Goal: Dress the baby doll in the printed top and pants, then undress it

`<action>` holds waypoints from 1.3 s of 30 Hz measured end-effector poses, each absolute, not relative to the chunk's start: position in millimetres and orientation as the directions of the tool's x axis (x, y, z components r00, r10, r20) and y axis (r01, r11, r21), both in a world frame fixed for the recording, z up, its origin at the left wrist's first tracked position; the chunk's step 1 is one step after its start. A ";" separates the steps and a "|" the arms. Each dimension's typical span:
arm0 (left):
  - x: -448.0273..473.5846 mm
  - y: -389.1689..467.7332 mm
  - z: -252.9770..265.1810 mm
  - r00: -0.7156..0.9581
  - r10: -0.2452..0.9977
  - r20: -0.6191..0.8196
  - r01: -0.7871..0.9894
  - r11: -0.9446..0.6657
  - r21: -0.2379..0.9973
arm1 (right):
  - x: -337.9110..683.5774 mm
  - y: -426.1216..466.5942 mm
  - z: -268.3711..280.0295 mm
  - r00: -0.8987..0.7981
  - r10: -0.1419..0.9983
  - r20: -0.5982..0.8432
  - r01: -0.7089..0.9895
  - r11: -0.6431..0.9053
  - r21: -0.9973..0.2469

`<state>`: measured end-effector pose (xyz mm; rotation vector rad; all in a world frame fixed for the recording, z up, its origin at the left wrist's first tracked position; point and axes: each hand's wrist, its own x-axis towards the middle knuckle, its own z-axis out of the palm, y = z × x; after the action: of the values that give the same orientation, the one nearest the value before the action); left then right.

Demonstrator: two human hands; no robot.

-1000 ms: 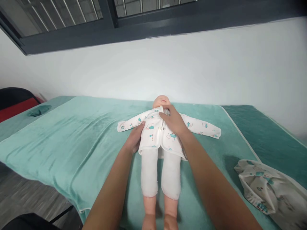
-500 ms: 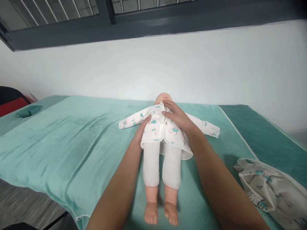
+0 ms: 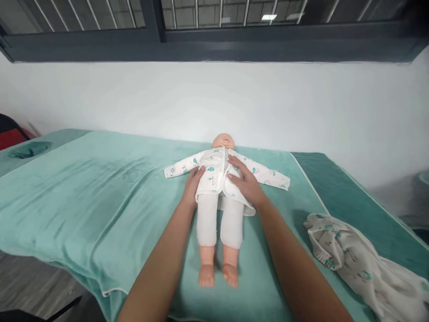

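Resting spread right fingers (image 3: pixel 238 164) on jacket (image 3: pixel 211 161) of baby doll (image 3: pixel 232 223), mid-frame; touching jacket edge with left fingers (image 3: pixel 199 173), cannot tell if gripping; broad blanket (image 3: pixel 83 192), frame left.

Under my right hand (image 3: pixel 247 183) the jacket (image 3: pixel 212 176) looks like thin, matt cotton cloth; the doll (image 3: pixel 223 142) shows smooth, matt plastic at head and feet, with fuzzy cloth on its legs; the cover (image 3: pixel 110 197) is velvety plush with a faint sheen; the crumpled garment (image 3: pixel 355 255) is soft, matt cloth; the wall (image 3: pixel 201 98) is smooth and matt; the window bars (image 3: pixel 196 15) look like shiny metal.
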<state>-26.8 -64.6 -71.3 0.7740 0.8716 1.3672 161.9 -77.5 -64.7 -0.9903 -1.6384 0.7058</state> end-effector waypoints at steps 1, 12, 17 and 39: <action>-30.0 -72.7 -70.9 -0.052 0.999 0.014 -0.419 -0.034 0.907 | 162.9 -89.5 -68.1 -0.135 0.866 0.481 0.302 0.498 -0.813; -51.2 -125.7 -75.1 0.099 0.839 0.535 0.155 -0.544 0.825 | 165.2 -158.6 -93.7 0.048 0.742 0.669 0.630 0.497 -0.597; -50.1 -115.9 -84.1 -0.211 0.881 0.423 0.146 -0.399 0.905 | 162.3 -154.5 -92.0 0.157 0.773 0.614 0.636 0.397 -0.662; -58.8 -109.0 -95.7 -0.589 0.634 0.501 0.352 -0.357 0.865 | 190.3 -145.4 -104.4 0.643 0.752 0.145 0.064 0.136 -0.989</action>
<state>-58.8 -109.0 -95.7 1.3056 1.6483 2.0528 190.3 -145.4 -104.4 -1.3626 -0.7580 0.5744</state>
